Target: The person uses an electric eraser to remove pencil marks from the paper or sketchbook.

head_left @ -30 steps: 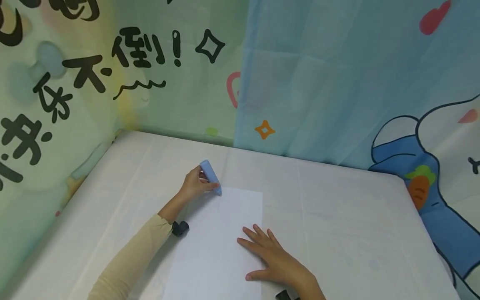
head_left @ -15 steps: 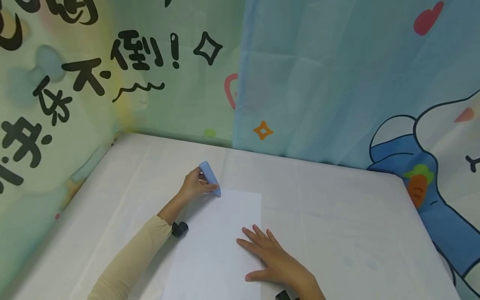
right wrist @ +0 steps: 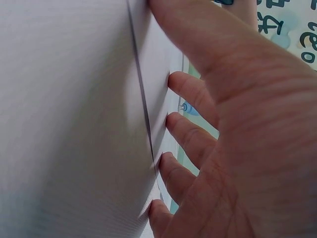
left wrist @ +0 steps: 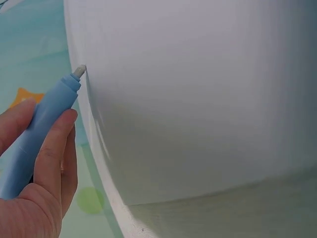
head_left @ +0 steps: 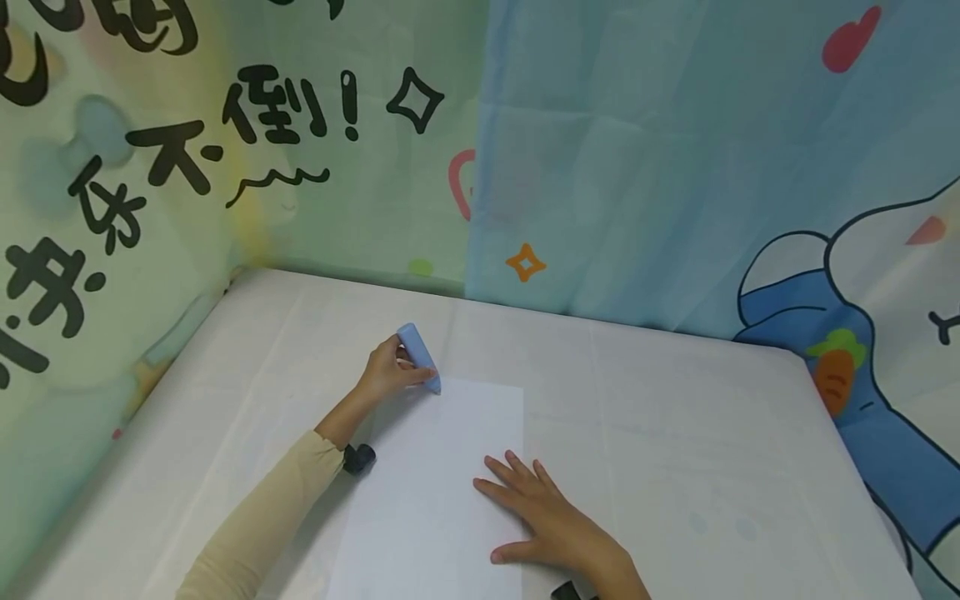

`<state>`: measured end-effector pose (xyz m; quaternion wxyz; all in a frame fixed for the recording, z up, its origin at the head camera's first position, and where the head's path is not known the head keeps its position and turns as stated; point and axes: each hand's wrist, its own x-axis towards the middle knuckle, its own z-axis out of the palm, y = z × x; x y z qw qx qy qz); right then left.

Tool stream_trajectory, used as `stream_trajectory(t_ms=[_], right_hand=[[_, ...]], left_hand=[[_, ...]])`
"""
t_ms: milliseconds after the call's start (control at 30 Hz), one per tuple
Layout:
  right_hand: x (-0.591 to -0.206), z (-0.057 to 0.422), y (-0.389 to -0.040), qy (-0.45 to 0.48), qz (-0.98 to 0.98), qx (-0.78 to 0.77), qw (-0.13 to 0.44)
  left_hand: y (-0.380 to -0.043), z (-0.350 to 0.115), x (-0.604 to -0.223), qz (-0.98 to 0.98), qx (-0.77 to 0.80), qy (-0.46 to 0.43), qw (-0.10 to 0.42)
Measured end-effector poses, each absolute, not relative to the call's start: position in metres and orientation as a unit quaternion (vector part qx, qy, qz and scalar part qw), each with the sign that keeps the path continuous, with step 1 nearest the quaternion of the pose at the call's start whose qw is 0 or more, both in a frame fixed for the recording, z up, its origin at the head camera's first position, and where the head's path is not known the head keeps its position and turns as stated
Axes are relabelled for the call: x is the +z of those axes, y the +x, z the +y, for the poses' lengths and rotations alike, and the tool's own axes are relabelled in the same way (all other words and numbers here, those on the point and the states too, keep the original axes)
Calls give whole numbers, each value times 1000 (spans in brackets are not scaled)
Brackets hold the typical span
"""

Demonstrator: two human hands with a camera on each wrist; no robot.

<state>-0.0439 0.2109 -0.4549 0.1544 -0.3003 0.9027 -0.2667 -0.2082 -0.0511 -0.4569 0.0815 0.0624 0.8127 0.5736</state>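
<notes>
In the head view my left hand (head_left: pixel 382 371) holds a thick light-blue pen-shaped tool (head_left: pixel 417 348), tilted, with its lower end at the far edge of a white sheet of paper (head_left: pixel 435 483). Closer up in the left wrist view, the tool (left wrist: pixel 44 121) shows a stepped neck and a short grey tip. That tip meets the edge of the paper (left wrist: pixel 173 109); no mark shows there. My right hand (head_left: pixel 551 517) lies spread over the sheet's right edge. Its fingertips touch the paper in the right wrist view, where the tool's tip (right wrist: pixel 184 107) appears behind the fingers.
A white cloth (head_left: pixel 690 450) covers the table under the paper. Printed curtains (head_left: pixel 637 167) with lettering and cartoon figures hang along the back and left. Black wrist devices are on both arms, one (head_left: pixel 360 458) by the left cuff.
Both hands keep their places on the paper, and the tool stays at its far edge. Only the head view has shifted slightly.
</notes>
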Motion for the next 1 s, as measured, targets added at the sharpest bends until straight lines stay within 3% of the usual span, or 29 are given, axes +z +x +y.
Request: stream_trajectory(t_ms=[1000], right_hand=[[-456,212,-44,-299,903,-263,159]], left_hand=[[-204,-50,-456,821,558,68,94]])
